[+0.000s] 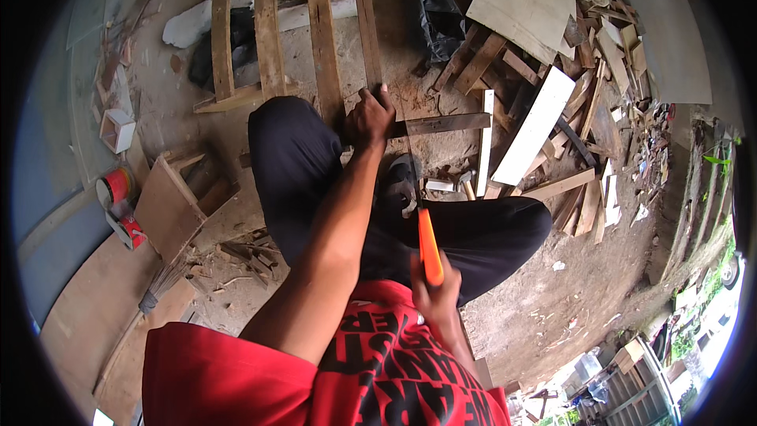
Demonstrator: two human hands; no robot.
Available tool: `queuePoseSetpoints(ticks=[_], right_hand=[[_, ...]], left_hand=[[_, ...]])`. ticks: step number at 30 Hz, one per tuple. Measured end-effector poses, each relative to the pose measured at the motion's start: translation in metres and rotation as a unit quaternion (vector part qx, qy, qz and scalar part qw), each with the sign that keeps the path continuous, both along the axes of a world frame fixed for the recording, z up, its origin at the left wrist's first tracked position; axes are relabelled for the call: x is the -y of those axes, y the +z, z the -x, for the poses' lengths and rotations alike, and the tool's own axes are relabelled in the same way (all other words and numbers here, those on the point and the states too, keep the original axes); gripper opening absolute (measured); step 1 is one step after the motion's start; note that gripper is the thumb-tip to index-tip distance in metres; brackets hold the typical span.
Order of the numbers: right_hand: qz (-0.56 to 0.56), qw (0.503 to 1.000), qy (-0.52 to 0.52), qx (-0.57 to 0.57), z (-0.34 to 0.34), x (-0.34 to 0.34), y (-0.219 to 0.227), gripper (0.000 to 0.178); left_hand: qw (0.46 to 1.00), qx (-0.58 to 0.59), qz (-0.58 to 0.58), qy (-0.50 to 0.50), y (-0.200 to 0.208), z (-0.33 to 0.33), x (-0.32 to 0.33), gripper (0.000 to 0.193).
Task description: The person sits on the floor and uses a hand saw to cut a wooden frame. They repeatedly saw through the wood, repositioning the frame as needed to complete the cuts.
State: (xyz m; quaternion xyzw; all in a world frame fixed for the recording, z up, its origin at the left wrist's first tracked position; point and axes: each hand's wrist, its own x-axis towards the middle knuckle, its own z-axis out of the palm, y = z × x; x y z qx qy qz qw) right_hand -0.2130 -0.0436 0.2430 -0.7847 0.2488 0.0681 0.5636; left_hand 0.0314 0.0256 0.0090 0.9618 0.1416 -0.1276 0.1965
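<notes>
My right hand [438, 288] is wrapped around the orange handle of a saw [429, 246], low in front of my body. Its thin blade points away from me and reaches a dark wooden strip [449, 123], just right of my left hand [371, 118]. That left hand is closed on the strip, at the near end of a wooden slat [368, 39]; its palm side is hidden. The strip sticks out to the right past the blade. Several slats belong to a pallet-like wooden frame [268, 28] lying beyond my left knee.
Scrap wood [587, 110] is heaped at the right, with a white board [536, 126] leaning on it. A black plastic bag [440, 20] lies at the far side. To the left are a wooden box [175, 205], a red can [116, 187] and a broom-like bundle [162, 280].
</notes>
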Motion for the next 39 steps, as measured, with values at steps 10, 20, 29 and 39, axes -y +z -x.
queuePoseSetpoints(ticks=[10,20,29,39], right_hand=[[0.019,0.998,-0.027,0.054,-0.066,0.006,-0.054,0.011],[0.013,0.997,-0.015,0.07,-0.057,-0.002,-0.074,0.01],[-0.005,0.997,-0.064,-0.05,0.028,0.006,0.002,0.019],[-0.002,0.998,-0.055,0.033,-0.114,0.004,-0.108,0.026]], left_hand=[[0.999,0.041,-0.027,-0.015,0.002,0.006,0.0,0.054],[1.0,0.004,0.016,0.0,0.015,-0.003,0.001,0.057],[0.997,0.071,-0.026,-0.02,-0.007,-0.001,0.007,0.049],[0.998,-0.054,0.04,0.021,0.026,-0.004,0.008,0.059]])
